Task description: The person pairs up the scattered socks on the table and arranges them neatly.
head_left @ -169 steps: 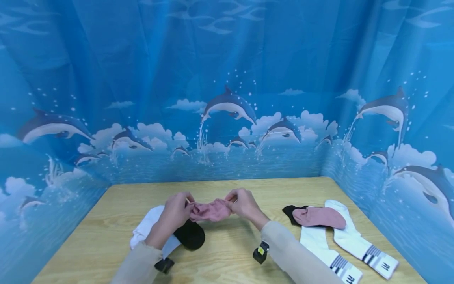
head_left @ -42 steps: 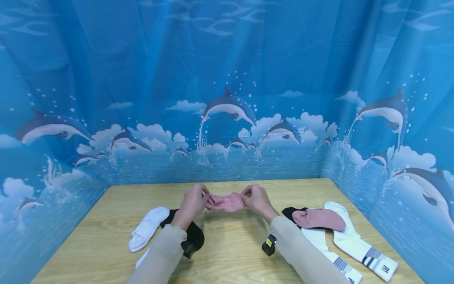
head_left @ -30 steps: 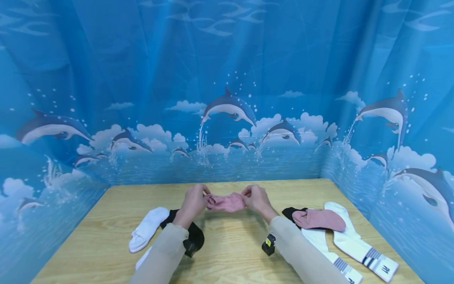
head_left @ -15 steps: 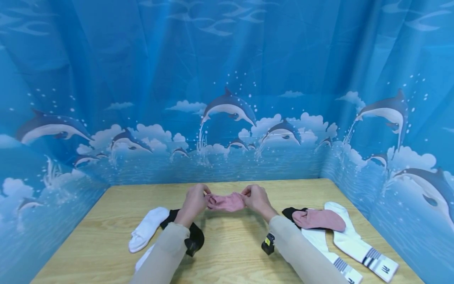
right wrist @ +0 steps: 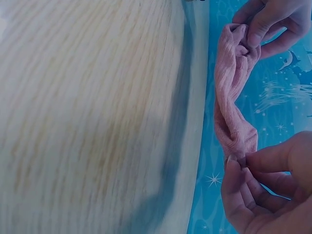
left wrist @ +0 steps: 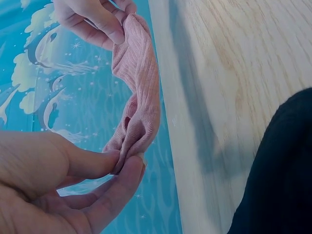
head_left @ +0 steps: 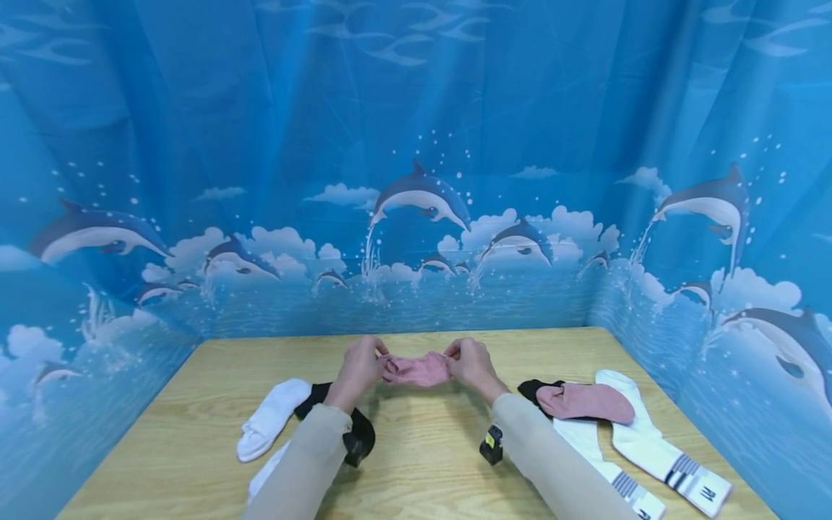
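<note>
A pink ribbed sock [head_left: 417,370] hangs between my two hands, raised over the far middle of the table. My left hand [head_left: 357,368] pinches one end between thumb and fingers, where the cloth is bunched and folded. At the other end my right hand [head_left: 472,367] pinches the sock with thumb and fingertip. Both wrist views show the sock [left wrist: 141,87] stretched lengthwise and slightly twisted. Under my left forearm lies a black sock [head_left: 361,433], partly covered by the sleeve.
On the left lie a white sock [head_left: 273,419] and another white sock [head_left: 265,477], half hidden by my arm. At right, a second pink sock [head_left: 588,402] lies over a black sock [head_left: 531,390] and striped-cuff white socks [head_left: 640,426]. A dolphin-print curtain [head_left: 416,303] stands behind the table [head_left: 416,462].
Since the oldest frame both hands have carried the pink sock right and slightly farther back, uncovering the white sock at left. Over the last second they have barely moved.
</note>
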`<move>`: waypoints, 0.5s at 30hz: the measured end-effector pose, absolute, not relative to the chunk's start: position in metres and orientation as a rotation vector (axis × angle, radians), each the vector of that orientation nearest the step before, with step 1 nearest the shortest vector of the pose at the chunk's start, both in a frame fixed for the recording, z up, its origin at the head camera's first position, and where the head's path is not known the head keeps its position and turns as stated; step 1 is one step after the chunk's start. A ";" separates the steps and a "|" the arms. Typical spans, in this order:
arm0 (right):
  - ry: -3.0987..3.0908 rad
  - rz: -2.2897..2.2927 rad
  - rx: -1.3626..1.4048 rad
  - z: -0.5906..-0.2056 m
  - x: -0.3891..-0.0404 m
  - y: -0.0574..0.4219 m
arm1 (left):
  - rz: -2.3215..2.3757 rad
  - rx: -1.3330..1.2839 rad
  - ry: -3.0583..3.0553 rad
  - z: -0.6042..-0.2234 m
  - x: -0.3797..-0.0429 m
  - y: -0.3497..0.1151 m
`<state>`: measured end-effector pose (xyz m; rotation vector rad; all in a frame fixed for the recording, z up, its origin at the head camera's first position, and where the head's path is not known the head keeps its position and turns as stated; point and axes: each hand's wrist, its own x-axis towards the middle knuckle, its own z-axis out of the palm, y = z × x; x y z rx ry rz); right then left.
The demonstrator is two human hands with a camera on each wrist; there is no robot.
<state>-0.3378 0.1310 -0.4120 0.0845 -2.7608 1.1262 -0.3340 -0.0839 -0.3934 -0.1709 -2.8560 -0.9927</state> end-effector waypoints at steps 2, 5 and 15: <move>-2.763 1.128 0.081 -0.412 -0.338 0.131 | -1.002 -0.167 -2.857 -0.394 -0.335 -0.084; -2.766 1.121 0.093 -0.413 -0.339 0.132 | -0.988 -0.166 -2.856 -0.396 -0.337 -0.083; -2.767 1.133 0.107 -0.413 -0.340 0.131 | -0.997 -0.149 -2.846 -0.399 -0.340 -0.081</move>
